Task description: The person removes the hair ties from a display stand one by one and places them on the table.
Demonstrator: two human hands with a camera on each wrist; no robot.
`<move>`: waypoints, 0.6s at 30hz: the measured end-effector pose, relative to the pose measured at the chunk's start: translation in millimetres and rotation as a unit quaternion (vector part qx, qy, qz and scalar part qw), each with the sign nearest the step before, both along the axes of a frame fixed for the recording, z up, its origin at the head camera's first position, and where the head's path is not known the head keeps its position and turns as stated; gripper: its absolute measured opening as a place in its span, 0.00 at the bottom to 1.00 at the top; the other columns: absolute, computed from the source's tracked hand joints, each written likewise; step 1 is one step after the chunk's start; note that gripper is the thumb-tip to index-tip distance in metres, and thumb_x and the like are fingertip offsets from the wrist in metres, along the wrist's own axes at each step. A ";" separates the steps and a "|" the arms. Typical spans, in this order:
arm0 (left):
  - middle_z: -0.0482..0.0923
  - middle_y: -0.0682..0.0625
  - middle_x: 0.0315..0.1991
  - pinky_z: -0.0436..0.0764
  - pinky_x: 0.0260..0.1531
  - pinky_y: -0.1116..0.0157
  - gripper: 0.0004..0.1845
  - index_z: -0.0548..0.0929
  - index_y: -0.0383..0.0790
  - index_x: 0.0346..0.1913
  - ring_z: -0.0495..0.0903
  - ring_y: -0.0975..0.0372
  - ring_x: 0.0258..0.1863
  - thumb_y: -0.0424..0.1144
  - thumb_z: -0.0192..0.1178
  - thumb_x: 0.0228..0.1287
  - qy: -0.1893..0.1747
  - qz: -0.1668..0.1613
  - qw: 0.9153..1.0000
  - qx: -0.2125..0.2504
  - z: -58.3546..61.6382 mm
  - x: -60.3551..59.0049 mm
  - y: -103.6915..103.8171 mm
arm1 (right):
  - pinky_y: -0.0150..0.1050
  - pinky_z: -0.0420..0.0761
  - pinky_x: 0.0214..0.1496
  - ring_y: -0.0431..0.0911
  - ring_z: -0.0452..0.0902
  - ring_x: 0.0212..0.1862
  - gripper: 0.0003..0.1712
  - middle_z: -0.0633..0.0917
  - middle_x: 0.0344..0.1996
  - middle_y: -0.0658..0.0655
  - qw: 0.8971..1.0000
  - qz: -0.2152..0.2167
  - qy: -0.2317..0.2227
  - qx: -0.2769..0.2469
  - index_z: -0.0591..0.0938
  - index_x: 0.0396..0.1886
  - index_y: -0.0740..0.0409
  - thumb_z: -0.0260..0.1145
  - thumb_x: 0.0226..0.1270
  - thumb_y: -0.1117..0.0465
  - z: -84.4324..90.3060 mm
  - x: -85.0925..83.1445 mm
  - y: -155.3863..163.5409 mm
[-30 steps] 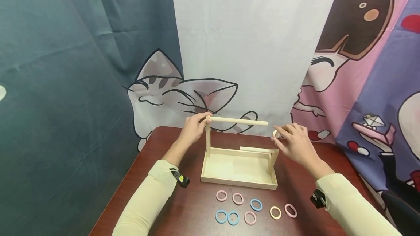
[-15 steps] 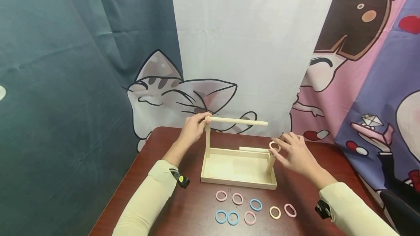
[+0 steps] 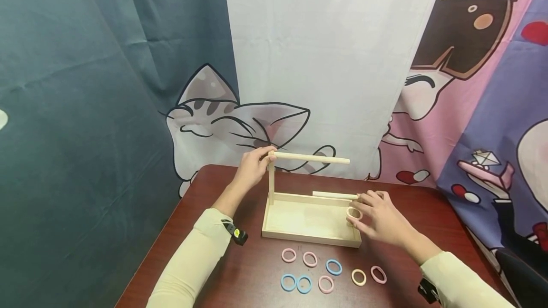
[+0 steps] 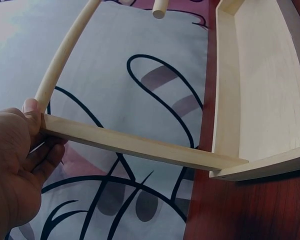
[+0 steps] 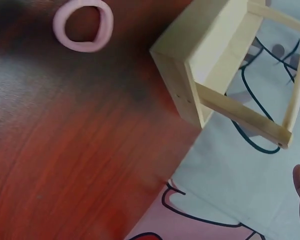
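A wooden rack [image 3: 308, 220] has a shallow tray base, a tall post [image 3: 271, 182] at its left and a shorter post [image 5: 240, 112] at its right. One rod [image 3: 311, 158] sticks out from the tall post, another rod [image 3: 334, 195] from the short one. My left hand [image 3: 254, 165] grips the top of the tall post, thumb on the rod's end in the left wrist view. With thumb and fingers my right hand [image 3: 381, 217] pinches a cream ring [image 3: 348, 211] in front of the short post, partly covering that post. The right wrist view catches only fingertips at its edge.
Several pink, blue and cream rings lie on the dark red table in front of the rack, among them a pink ring [image 3: 378, 274], a blue ring [image 3: 328, 269] and a cream ring [image 3: 353, 280]. A printed curtain [image 3: 334, 61] hangs behind the table.
My right hand has come down with the cream ring, from beside the upper rod's free end to in front of the short post. The left hand keeps its grip on the tall post.
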State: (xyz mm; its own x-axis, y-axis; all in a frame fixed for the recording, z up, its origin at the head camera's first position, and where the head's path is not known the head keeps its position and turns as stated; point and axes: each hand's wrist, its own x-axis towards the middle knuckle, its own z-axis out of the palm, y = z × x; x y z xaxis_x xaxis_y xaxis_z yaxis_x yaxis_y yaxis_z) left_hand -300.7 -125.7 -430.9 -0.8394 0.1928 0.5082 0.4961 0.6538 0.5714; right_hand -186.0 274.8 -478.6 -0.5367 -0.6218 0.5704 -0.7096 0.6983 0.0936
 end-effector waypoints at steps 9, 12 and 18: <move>0.90 0.46 0.44 0.85 0.49 0.49 0.20 0.91 0.49 0.61 0.84 0.52 0.40 0.52 0.65 0.74 -0.003 -0.002 1.000 -0.001 -0.6 -0.6 0.5 | 0.57 0.73 0.52 0.44 0.78 0.46 0.22 0.86 0.39 0.45 0.999 0.024 0.005 0.040 0.93 0.45 0.52 0.73 0.75 0.37 -18.4 20.5 -5.9; 0.91 0.46 0.45 0.85 0.50 0.49 0.20 0.91 0.50 0.61 0.85 0.53 0.40 0.52 0.65 0.74 -0.006 0.001 1.000 -0.001 -1.0 -0.4 0.1 | 0.56 0.74 0.50 0.42 0.78 0.46 0.20 0.86 0.39 0.44 0.998 0.036 0.006 0.056 0.93 0.45 0.51 0.78 0.71 0.40 -25.2 27.8 -9.0; 0.91 0.46 0.46 0.86 0.51 0.48 0.21 0.91 0.48 0.62 0.86 0.52 0.41 0.52 0.66 0.73 -0.002 -0.001 1.000 0.002 -0.6 -0.4 -0.6 | 0.55 0.73 0.51 0.41 0.78 0.47 0.23 0.85 0.39 0.43 0.996 0.051 -0.004 0.070 0.92 0.46 0.48 0.87 0.53 0.47 -35.8 39.7 -13.9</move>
